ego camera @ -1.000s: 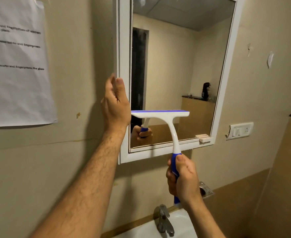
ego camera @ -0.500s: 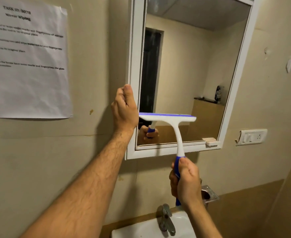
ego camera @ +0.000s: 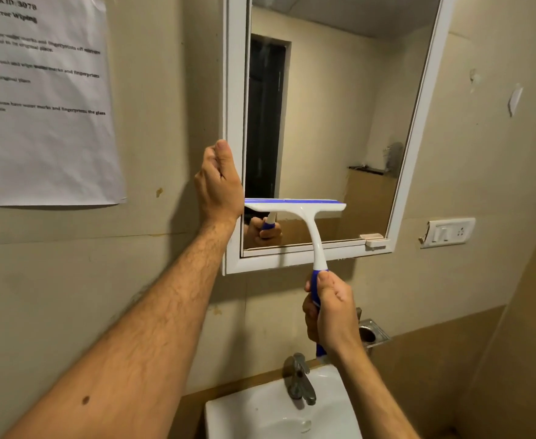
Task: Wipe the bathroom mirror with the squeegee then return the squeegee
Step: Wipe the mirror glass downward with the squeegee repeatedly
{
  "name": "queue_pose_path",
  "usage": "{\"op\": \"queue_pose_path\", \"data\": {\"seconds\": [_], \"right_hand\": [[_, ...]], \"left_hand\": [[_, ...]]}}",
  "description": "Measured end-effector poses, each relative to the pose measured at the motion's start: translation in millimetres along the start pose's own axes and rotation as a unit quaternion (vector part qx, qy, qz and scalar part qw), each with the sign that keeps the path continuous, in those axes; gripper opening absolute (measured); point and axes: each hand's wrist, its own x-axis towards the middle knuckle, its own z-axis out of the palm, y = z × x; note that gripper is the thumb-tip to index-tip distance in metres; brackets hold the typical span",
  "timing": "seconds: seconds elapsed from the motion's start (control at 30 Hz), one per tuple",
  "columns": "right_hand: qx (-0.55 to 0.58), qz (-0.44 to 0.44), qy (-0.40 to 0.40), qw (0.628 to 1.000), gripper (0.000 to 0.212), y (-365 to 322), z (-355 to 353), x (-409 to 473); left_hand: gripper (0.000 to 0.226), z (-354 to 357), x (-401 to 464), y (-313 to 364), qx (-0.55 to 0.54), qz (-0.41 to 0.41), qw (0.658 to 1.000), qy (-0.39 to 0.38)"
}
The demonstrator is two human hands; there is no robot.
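A white-framed mirror [ego camera: 339,106] hangs on the beige wall. A white squeegee [ego camera: 304,213] with a blue handle and blue blade strip is held upright against the lower left of the glass, blade on top. My right hand [ego camera: 331,308] grips its blue handle below the mirror frame. My left hand [ego camera: 219,182] clasps the left edge of the mirror frame, fingers wrapped behind it. The glass reflects my right hand and the handle.
A white sink [ego camera: 279,410] with a metal tap [ego camera: 298,380] sits below. A metal holder [ego camera: 372,335] is fixed to the wall behind my right hand. A printed paper sheet [ego camera: 41,99] hangs at the left, a switch plate [ego camera: 448,231] at the right.
The view has shifted, so mirror and paper sit further right in frame. The squeegee stays low on the glass, and both hands keep their grips.
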Motion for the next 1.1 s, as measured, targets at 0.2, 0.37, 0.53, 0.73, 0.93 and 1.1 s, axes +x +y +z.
{"op": "queue_pose_path", "data": {"seconds": [0.2, 0.37, 0.53, 0.73, 0.93, 1.1], "right_hand": [[-0.024, 0.017, -0.007, 1.0, 0.037, 32, -9, -16], [-0.073, 0.008, -0.029, 0.997, 0.038, 21, -24, -11], [-0.098, 0.014, -0.029, 0.995, 0.038, 21, -25, -16], [-0.103, 0.042, -0.032, 0.993, 0.036, 27, -29, -24], [-0.156, 0.039, -0.025, 0.987, 0.039, 18, -51, -15], [-0.097, 0.015, 0.022, 0.995, 0.04, 14, -62, -5]], "left_hand": [[0.036, 1, 1, -1, -0.012, 0.017, 1.0, 0.003], [0.025, 1, 0, -1, -0.008, 0.019, 1.0, -0.002], [0.03, -1, -2, 3, -0.007, 0.012, 1.0, 0.0], [0.037, -2, 1, -1, 0.006, 0.02, 1.0, -0.006], [0.041, -4, 1, -4, 0.008, 0.044, 0.999, -0.023], [0.043, -2, -1, -2, 0.004, 0.024, 0.999, -0.044]]}}
